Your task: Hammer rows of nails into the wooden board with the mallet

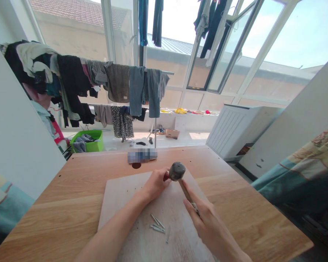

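Note:
My right hand (203,214) is wrapped round the wooden handle of a hammer (177,171), whose grey head sits over the far edge of a pale board (125,203). Just left of the hammer head, my left hand (155,183) is closed in a pinch on something small and red that I cannot make out. Several loose nails (157,225) lie on the board between my forearms.
The board lies on a wooden table (71,196). A blurred small object (142,155) and a dark round spot (136,165) sit near the table's far edge. Beyond stand a clothes rack (120,83), a green basket (89,141) and a white cabinet (235,127).

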Demonstrator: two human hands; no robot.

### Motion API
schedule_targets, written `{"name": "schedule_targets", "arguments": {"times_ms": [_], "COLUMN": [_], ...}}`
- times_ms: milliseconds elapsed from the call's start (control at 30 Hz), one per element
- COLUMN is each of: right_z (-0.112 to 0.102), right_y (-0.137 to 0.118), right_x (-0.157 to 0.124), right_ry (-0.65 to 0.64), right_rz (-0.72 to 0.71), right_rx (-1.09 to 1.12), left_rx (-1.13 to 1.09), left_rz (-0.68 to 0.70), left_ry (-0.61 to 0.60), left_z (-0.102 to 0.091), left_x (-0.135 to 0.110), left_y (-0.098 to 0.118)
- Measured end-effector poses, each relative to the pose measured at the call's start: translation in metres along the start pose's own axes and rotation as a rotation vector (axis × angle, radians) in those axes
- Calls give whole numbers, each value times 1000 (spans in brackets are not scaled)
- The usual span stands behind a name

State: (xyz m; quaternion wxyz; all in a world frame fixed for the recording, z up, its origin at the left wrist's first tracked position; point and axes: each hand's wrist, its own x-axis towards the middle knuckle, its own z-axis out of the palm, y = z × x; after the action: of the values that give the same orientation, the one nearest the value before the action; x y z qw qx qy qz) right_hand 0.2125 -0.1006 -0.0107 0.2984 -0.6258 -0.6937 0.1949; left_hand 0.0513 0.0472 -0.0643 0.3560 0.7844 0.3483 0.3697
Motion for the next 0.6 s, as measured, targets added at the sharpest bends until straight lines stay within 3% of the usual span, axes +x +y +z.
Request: {"name": "schedule_targets", "arguments": {"times_ms": [200,400,533,600], "right_z": [2,5,7,7], "right_y": [-5,24,43,45], "right_x": [0,-20,-38,-42], "right_ry": [-1,92,125,146], "right_rz": [15,57,110,147], "right_rx": [-17,45,56,39], "left_rx": [3,-39,50,152], "left_rz": [-1,-35,-119,-83], "left_ry": [-7,-45,-84,-186], "left_z": [-1,1,-14,-27], "left_x": [-1,0,1,-3], "left_y": [2,-4,7,25]}}
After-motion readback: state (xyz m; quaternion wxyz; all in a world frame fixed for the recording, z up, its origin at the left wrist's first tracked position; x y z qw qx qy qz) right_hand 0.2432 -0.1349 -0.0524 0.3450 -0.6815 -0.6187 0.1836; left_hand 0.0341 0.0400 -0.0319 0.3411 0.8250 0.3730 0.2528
